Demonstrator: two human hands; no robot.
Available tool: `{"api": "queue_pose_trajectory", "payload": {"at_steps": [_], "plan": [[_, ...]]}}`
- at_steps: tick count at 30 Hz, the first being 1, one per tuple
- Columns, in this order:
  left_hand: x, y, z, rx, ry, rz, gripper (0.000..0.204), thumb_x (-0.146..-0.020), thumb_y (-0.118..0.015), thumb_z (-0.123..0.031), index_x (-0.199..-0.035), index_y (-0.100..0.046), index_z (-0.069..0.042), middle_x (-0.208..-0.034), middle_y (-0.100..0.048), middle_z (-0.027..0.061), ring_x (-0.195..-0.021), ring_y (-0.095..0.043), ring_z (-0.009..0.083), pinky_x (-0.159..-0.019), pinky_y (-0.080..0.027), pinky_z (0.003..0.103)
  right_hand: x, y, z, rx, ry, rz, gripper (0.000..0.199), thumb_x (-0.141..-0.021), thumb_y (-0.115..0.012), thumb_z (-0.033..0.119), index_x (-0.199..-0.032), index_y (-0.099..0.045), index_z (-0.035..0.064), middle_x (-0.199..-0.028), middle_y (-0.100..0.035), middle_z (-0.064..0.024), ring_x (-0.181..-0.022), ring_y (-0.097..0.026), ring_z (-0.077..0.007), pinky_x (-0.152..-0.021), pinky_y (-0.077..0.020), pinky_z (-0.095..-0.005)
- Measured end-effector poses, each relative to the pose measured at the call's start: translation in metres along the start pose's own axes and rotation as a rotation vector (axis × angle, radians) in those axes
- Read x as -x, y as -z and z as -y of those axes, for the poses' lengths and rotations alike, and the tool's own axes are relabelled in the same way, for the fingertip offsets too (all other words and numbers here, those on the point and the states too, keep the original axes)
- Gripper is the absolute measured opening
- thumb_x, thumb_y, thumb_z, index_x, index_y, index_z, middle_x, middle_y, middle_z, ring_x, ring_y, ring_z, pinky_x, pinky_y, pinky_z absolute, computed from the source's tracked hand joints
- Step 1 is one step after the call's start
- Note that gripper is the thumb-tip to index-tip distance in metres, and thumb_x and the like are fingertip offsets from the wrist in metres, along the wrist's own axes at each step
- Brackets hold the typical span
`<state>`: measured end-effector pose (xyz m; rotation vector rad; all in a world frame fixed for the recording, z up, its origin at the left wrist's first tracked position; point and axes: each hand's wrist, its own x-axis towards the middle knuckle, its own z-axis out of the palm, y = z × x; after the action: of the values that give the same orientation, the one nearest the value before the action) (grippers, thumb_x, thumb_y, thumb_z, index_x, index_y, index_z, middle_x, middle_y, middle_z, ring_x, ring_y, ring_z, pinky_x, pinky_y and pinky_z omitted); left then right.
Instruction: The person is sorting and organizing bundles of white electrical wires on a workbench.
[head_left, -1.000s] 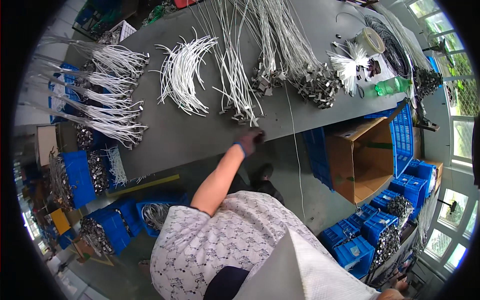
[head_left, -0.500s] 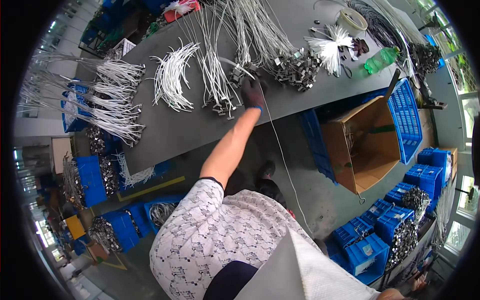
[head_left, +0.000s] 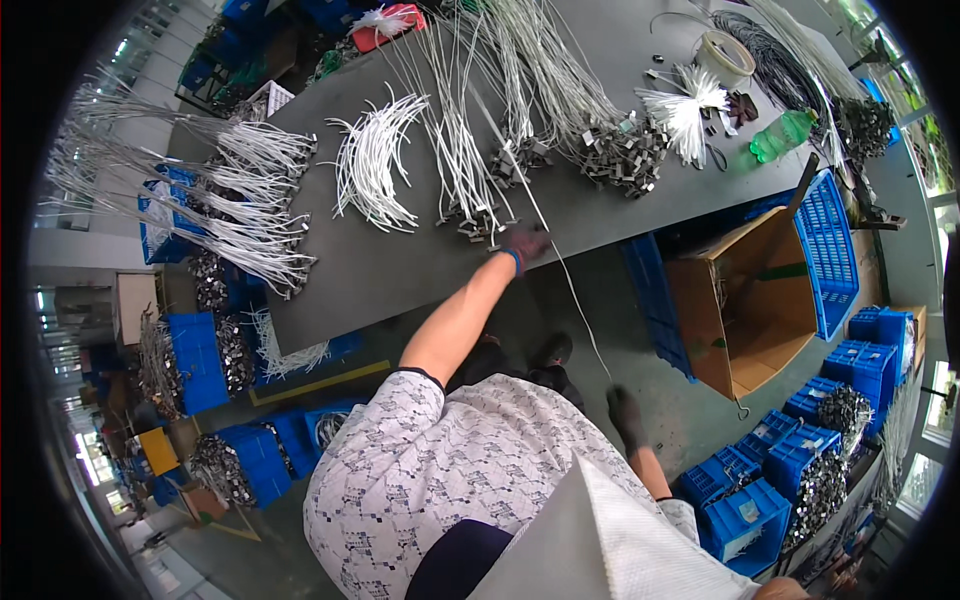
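The left hand [head_left: 525, 246], in a dark glove, is at the front edge of the grey tabletop [head_left: 350, 290], beside a long white cable [head_left: 572, 290]. It is blurred, so I cannot tell whether its fingers are closed on the cable. The cable runs from the tabletop, past this hand and over the edge, down to the fingertips of the right hand [head_left: 625, 412]. Also gloved, that hand is low over the floor, its fingers close together; whether they pinch the cable is unclear.

Just beyond the left hand lies a bundle of white cables [head_left: 458, 160] with metal ends. Left of it is a curved bunch of short white tubes [head_left: 378, 165]; to the right, a heap of grey metal connectors [head_left: 625, 155]. Farther right are a white fan of thin strips [head_left: 690, 112] and a green plastic bottle [head_left: 783, 136]. Below the tabletop's right side, a cardboard box [head_left: 780, 330] stands open.
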<state>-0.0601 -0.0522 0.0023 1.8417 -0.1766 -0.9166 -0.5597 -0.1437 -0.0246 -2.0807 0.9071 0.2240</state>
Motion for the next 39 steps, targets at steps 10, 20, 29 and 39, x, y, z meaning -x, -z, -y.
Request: {"api": "queue_pose_trajectory", "payload": {"at_steps": [10, 20, 29, 39], "plan": [[0.037, 0.054, -0.024, 0.135, -0.054, 0.170, 0.032, -0.072, -0.078, -0.028, -0.088, -0.072, -0.001, -0.077, -0.069, 0.0062, -0.069, -0.062, 0.0145, -0.062, -0.050, 0.031, -0.251, -0.035, 0.336, -0.718, 0.256, -0.223, 0.052, -0.100, -0.050, 0.040, -0.128, -0.047, -0.0041, -0.101, -0.066, -0.0130, -0.087, -0.066, -0.0202, -0.071, -0.0512, -0.0281], [0.005, 0.181, -0.024, -0.294, -0.205, -0.018, 0.037, -0.083, -0.056, -0.039, -0.088, -0.071, -0.005, -0.080, -0.068, 0.0147, -0.068, -0.064, 0.0243, -0.065, -0.050, 0.041, -0.315, -0.006, 0.431, -0.203, 0.323, -0.299, 0.053, -0.093, -0.055, 0.035, -0.136, -0.042, 0.0053, -0.108, -0.063, -0.0254, -0.089, -0.066, -0.0419, -0.075, -0.0524, -0.0469], [-0.022, 0.228, 0.056, -0.489, 0.476, -0.676, 0.042, -0.078, -0.059, -0.044, -0.093, -0.073, -0.007, -0.098, -0.068, 0.0207, -0.093, -0.065, 0.0414, -0.078, -0.053, 0.047, -0.424, 0.047, 0.447, 0.263, 0.076, -0.150, 0.041, -0.085, -0.060, 0.038, -0.111, -0.064, 0.0062, -0.105, -0.068, -0.0225, -0.103, -0.062, -0.0410, -0.085, -0.0492, -0.0468], [-0.113, 0.210, 0.136, -0.691, 0.593, -0.492, 0.028, -0.087, -0.057, -0.029, -0.097, -0.073, -0.009, -0.111, -0.069, 0.0113, -0.103, -0.067, 0.0287, -0.079, -0.055, 0.040, -0.354, 0.034, 0.235, 0.221, 0.053, -0.008, 0.032, -0.079, -0.068, 0.026, -0.098, -0.065, 0.0014, -0.098, -0.068, -0.0185, -0.088, -0.065, -0.0351, -0.077, -0.0515, -0.0425]]}}
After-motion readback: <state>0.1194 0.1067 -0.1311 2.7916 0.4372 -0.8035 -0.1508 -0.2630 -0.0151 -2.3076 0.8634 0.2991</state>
